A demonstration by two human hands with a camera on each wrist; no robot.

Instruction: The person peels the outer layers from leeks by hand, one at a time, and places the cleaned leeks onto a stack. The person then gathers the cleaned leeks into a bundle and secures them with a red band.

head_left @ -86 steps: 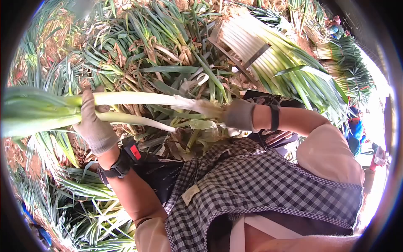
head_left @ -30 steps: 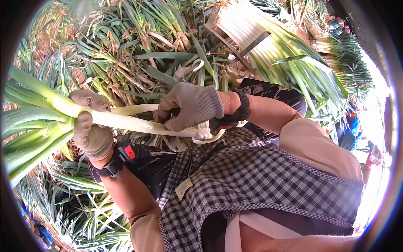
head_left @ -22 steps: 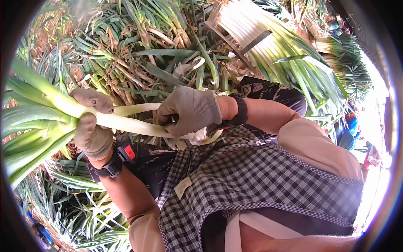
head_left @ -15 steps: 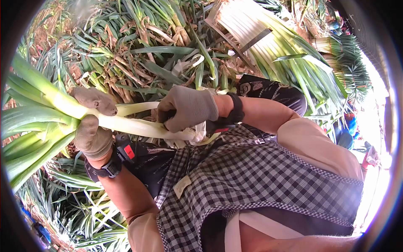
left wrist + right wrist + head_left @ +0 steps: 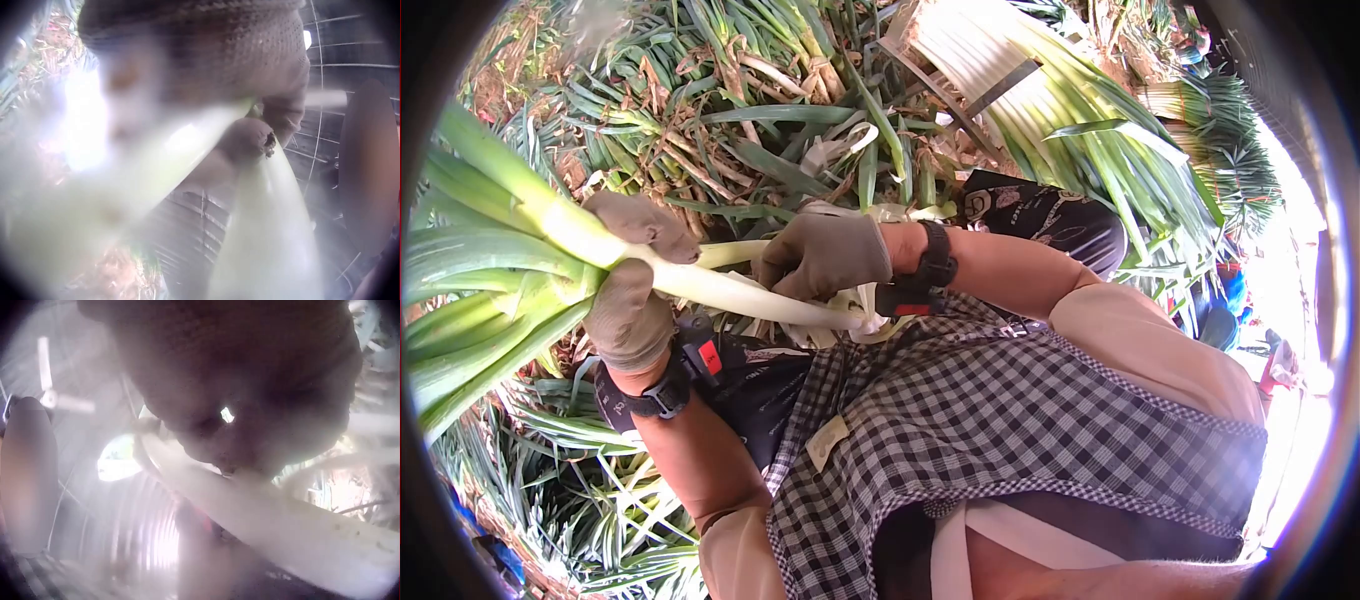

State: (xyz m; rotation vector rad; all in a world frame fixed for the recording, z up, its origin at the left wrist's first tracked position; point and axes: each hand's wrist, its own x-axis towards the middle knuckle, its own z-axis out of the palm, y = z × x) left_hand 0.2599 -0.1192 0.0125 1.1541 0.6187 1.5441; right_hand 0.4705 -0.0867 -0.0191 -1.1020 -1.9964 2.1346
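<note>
In the head view, my left hand (image 5: 631, 315), in a grey glove, grips two large green onions at their necks. Their green leaves (image 5: 490, 260) fan out to the left. The nearer white stalk (image 5: 720, 293) runs right, under my gloved right hand (image 5: 832, 253), whose curled fingers pinch it near the root end. Behind it the second stalk (image 5: 732, 253) passes partly out of sight under that hand. Pale loose peel (image 5: 865, 308) hangs at the root end. In the right wrist view, the white stalk (image 5: 262, 512) crosses just below the dark glove (image 5: 250, 375).
A pile of green onions (image 5: 640, 120) with dry leaves lies ahead. Cleaned ones (image 5: 990, 60) are stacked in a metal rack (image 5: 945, 95) at the upper right, with tied bundles (image 5: 1220, 130) beyond. More leaves (image 5: 620, 500) lie at the lower left. The checked apron (image 5: 1020, 430) covers the lap.
The right hand has come from the root end onto the white stalk, and the stalks have turned, leaves now nearer. In the last half second both hands shift slightly, the right one leftward.
</note>
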